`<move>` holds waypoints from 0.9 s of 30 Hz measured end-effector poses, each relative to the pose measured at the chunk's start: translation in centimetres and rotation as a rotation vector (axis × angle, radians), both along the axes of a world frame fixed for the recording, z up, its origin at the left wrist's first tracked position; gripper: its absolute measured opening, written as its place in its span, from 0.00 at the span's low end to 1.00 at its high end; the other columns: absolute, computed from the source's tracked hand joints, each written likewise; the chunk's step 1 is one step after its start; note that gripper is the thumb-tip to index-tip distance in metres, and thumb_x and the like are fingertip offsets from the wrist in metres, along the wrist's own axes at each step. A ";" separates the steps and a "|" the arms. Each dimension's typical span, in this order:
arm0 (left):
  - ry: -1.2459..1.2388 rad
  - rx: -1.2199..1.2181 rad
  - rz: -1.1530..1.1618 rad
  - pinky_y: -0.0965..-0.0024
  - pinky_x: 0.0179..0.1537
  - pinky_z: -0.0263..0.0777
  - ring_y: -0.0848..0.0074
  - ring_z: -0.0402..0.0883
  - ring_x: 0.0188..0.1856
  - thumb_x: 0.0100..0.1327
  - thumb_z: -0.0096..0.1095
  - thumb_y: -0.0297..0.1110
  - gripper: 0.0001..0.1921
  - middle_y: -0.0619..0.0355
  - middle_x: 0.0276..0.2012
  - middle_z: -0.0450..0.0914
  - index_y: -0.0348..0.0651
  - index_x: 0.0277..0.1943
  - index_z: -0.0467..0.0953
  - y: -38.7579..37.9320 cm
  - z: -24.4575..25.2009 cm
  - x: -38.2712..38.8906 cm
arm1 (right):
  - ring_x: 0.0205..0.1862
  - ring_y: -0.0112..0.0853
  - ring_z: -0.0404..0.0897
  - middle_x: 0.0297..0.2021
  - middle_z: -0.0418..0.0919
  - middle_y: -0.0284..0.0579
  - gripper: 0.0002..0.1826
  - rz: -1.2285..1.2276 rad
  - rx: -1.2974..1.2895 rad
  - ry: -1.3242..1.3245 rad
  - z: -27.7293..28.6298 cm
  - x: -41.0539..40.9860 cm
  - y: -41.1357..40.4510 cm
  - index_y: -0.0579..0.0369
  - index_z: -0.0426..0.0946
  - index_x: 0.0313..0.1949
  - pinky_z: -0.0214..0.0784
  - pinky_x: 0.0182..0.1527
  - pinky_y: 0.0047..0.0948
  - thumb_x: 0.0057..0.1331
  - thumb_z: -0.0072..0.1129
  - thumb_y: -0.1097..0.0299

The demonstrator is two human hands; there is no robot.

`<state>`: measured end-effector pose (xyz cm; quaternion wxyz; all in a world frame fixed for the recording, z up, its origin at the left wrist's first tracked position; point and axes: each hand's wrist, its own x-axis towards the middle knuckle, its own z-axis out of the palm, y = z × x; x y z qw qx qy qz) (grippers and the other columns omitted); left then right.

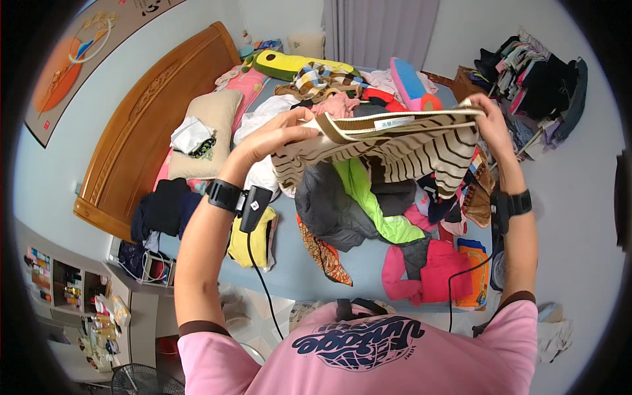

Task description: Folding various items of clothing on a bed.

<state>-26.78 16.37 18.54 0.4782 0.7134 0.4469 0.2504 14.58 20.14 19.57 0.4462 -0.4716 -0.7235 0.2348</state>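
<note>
A cream knit garment (410,155) with brown stripes hangs stretched between my two hands above the bed. My left hand (279,133) grips one end of its brown-and-cream edge, and my right hand (491,116) grips the other. A white label (394,123) with writing shows inside that edge. Under the garment lie a dark grey padded jacket (328,212) with lime-green lining (375,212) and an orange patterned cloth (321,249). The garment covers part of the clothes pile behind it.
The bed (296,281) bears a beige pillow (197,158), folded yellow cloth (253,242), pink clothing (444,271) and an avocado plush (296,64). A wooden headboard (158,123) stands left, a clothes rack (531,84) right. Black cables (261,276) run from my wrist devices.
</note>
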 end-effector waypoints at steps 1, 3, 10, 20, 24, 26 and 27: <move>-0.002 0.008 -0.013 0.77 0.40 0.64 0.83 0.68 0.39 0.58 0.56 0.38 0.18 0.62 0.38 0.73 0.38 0.48 0.68 0.2 0.2 0.4 | 0.35 0.22 0.68 0.30 0.70 0.35 0.14 -0.017 -0.005 -0.010 1.2 -0.1 0.1 0.60 0.67 0.37 0.59 0.42 0.19 0.51 0.35 0.80; 0.077 0.183 -0.102 0.75 0.39 0.65 0.81 0.70 0.37 0.55 0.58 0.33 0.14 0.62 0.35 0.75 0.37 0.44 0.71 0.7 0.4 1.1 | 0.37 0.21 0.66 0.31 0.69 0.35 0.14 -0.005 0.044 -0.038 2.8 -0.1 0.5 0.60 0.67 0.38 0.58 0.43 0.19 0.52 0.34 0.78; 0.227 0.646 0.280 0.73 0.30 0.65 0.81 0.70 0.27 0.49 0.58 0.27 0.05 0.61 0.21 0.74 0.36 0.29 0.74 2.4 2.0 0.8 | 0.32 0.17 0.64 0.26 0.68 0.29 0.07 0.126 -0.022 -0.253 8.2 0.5 -0.5 0.58 0.67 0.33 0.57 0.38 0.16 0.57 0.47 0.70; -0.116 0.125 0.155 0.81 0.39 0.64 0.84 0.69 0.39 0.56 0.54 0.28 0.13 0.64 0.35 0.72 0.42 0.45 0.68 1.3 3.0 0.1 | 0.28 0.16 0.70 0.27 0.74 0.29 0.15 0.331 -0.443 -0.090 8.4 1.9 -2.7 0.56 0.72 0.32 0.64 0.33 0.15 0.48 0.65 0.65; -0.082 0.173 -0.104 0.81 0.38 0.63 0.85 0.69 0.38 0.53 0.60 0.37 0.14 0.64 0.37 0.74 0.41 0.41 0.73 1.6 1.5 -0.2 | 0.30 0.15 0.69 0.28 0.72 0.27 0.14 0.331 -0.469 0.061 6.4 2.7 -1.7 0.54 0.70 0.33 0.64 0.34 0.15 0.51 0.64 0.66; -0.039 0.126 -0.015 0.81 0.35 0.64 0.84 0.72 0.34 0.54 0.61 0.41 0.16 0.62 0.34 0.77 0.38 0.41 0.75 1.5 0.5 0.5 | 0.30 0.16 0.69 0.29 0.72 0.28 0.13 0.295 -0.505 0.080 4.8 2.3 -1.2 0.55 0.70 0.34 0.64 0.35 0.16 0.53 0.62 0.64; -0.031 0.019 0.028 0.81 0.34 0.65 0.84 0.73 0.32 0.55 0.61 0.42 0.16 0.61 0.32 0.78 0.37 0.39 0.76 1.2 0.6 1.0 | 0.31 0.16 0.69 0.29 0.73 0.28 0.13 0.266 -0.525 0.092 4.1 2.1 -1.0 0.55 0.70 0.35 0.64 0.35 0.16 0.54 0.61 0.64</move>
